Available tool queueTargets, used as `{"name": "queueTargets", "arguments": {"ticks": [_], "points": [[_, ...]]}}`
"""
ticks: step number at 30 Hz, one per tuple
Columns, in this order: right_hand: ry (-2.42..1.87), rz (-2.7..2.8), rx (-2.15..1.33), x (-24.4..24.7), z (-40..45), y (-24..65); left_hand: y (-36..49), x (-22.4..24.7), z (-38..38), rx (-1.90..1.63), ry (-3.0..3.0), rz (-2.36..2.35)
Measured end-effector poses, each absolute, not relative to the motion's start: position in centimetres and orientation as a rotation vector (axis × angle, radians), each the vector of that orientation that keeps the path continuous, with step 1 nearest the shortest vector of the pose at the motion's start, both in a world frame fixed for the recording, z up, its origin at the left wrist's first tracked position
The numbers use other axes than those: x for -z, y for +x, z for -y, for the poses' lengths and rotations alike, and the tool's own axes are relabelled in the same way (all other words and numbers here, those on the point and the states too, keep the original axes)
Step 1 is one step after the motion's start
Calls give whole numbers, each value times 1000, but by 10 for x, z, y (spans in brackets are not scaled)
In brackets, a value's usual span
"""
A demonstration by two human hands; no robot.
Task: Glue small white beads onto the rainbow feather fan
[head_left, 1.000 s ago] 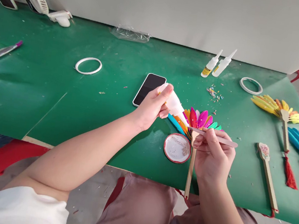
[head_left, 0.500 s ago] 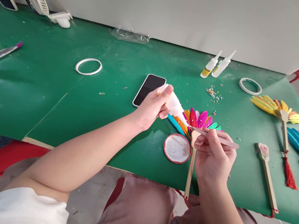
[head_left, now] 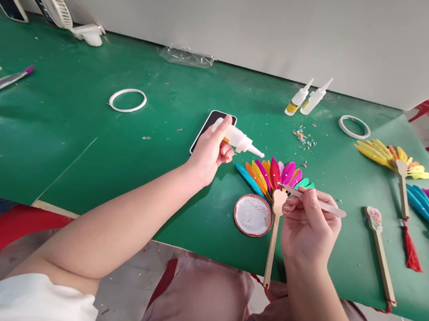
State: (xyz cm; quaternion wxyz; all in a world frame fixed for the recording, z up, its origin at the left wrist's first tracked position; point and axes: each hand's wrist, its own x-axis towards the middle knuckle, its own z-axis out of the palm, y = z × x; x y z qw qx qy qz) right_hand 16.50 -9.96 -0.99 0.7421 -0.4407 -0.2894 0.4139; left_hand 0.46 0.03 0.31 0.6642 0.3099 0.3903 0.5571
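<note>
My left hand [head_left: 210,152] is closed around a white glue bottle [head_left: 237,138], its nozzle pointing right above the feathers. Pinched in my right hand [head_left: 311,223] are pale pink tweezers [head_left: 325,203], whose tips reach the feathers near the fan's centre. The multicoloured feather fan [head_left: 275,171] lies flat, dotted with small white beads, its wooden handle [head_left: 272,247] extending toward the table's front edge. Left of the handle sits a round red-rimmed dish [head_left: 252,215] with tiny white beads. A phone [head_left: 205,123] lies partly behind my left hand.
Two glue bottles [head_left: 296,101] stand at the back beyond scattered bits [head_left: 304,138]. White tape rings [head_left: 354,127] lie left and right. Other feather fans [head_left: 375,153] and a wooden handle [head_left: 382,251] are at right. A white fan [head_left: 55,4] leans at back left.
My left hand has drawn the bottle up and left, lifting its nozzle off the feathers. The tweezer tips have shifted slightly right, still at the feathers.
</note>
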Motion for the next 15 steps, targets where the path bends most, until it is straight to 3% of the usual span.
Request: {"name": "queueTargets", "arguments": {"ticks": [10, 15], "points": [[-1007, 681, -555, -16, 100, 200, 0, -1, -2, -1495, 636, -910], [-1203, 1257, -288, -28, 102, 198, 0, -3, 0, -1438, 626, -908]]}}
